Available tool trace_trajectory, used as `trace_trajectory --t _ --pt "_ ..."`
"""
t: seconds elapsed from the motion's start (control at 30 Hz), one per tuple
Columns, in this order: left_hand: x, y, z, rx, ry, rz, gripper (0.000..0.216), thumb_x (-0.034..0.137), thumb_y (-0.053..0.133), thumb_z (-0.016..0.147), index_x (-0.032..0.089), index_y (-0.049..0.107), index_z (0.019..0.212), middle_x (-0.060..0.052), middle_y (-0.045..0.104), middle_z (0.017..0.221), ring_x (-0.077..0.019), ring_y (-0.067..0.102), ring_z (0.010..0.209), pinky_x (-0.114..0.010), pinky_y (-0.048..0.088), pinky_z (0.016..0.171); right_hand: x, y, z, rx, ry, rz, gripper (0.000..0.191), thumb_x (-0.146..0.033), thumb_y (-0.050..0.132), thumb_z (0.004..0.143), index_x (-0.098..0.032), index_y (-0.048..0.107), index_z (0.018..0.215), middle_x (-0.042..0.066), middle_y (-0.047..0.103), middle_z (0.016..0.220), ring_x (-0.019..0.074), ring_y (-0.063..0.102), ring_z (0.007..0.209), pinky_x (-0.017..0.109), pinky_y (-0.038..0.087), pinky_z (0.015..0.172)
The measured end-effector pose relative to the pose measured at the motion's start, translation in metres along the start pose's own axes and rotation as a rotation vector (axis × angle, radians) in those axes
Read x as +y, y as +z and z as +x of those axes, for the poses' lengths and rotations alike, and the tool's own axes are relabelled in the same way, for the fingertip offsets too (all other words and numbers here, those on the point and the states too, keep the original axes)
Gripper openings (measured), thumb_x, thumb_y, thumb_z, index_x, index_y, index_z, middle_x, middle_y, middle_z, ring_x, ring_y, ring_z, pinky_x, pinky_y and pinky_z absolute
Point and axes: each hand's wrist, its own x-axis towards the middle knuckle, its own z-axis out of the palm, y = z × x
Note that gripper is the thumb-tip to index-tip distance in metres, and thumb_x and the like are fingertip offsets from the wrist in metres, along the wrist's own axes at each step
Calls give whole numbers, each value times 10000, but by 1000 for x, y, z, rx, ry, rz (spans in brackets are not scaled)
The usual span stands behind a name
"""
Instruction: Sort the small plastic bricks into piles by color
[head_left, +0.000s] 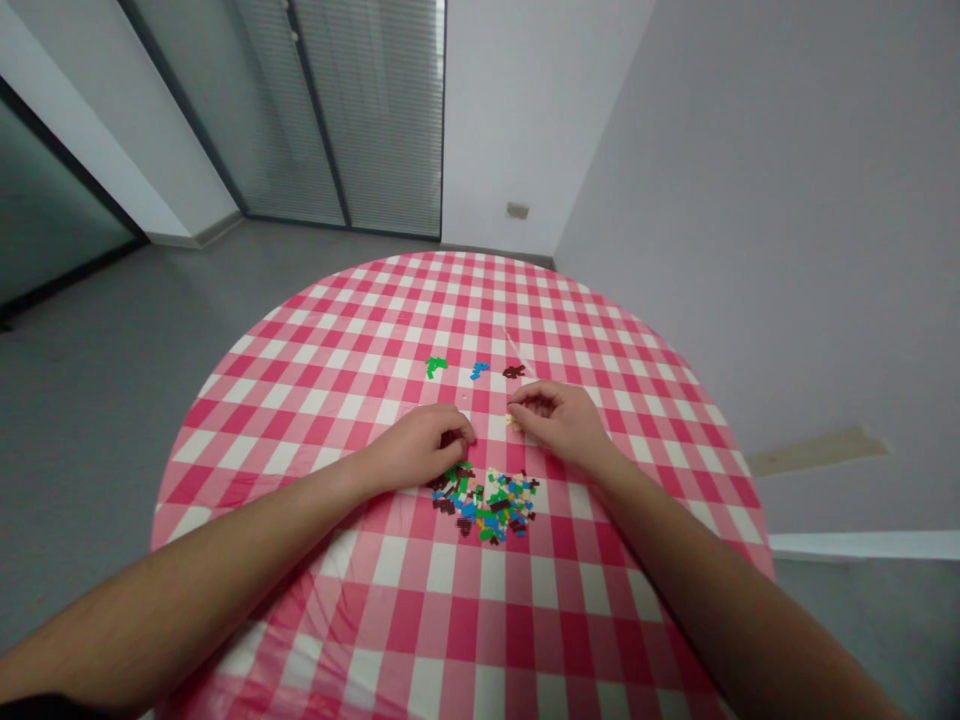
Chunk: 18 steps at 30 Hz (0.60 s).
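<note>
My left hand (420, 446) rests on the table with its fingers curled together, at the upper left edge of a pile of small toy bricks (499, 505). Whatever its fingertips hold, if anything, is hidden. Farther right, my right hand (564, 420) is closed in a pinch over a few small cream bricks (513, 423), which show just below its fingertips. The pile mixes green, blue, dark brown, cream and yellow-orange pieces. Beyond the hands lie a green brick group (436, 366), a blue brick group (479, 371) and a dark brown brick group (514, 371), in a row.
A round table with a red-and-white checked cloth (375, 620) carries everything. One tiny pale piece (464, 397) lies between the row and the hands. Behind the table stand glass doors (360, 110) and a white wall (750, 200) on the right.
</note>
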Motion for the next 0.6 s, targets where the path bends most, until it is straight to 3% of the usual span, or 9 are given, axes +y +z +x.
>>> trace_trajectory --t 0.17,0.6 --pt "-1 1 0 6 3 1 189 98 530 779 183 674 868 -46 703 854 -168 637 792 -311 498 753 9 -1 6 -1 137 315 197 -328 714 727 -186 698 863 54 715 744 174 652 649 335 545 607" --pt "-1 1 0 -4 5 3 192 99 526 784 180 682 861 -45 707 864 -170 643 796 -313 498 759 4 -7 7 -40 204 241 205 -272 708 726 -185 749 907 83 751 823 211 692 750 395 564 719"
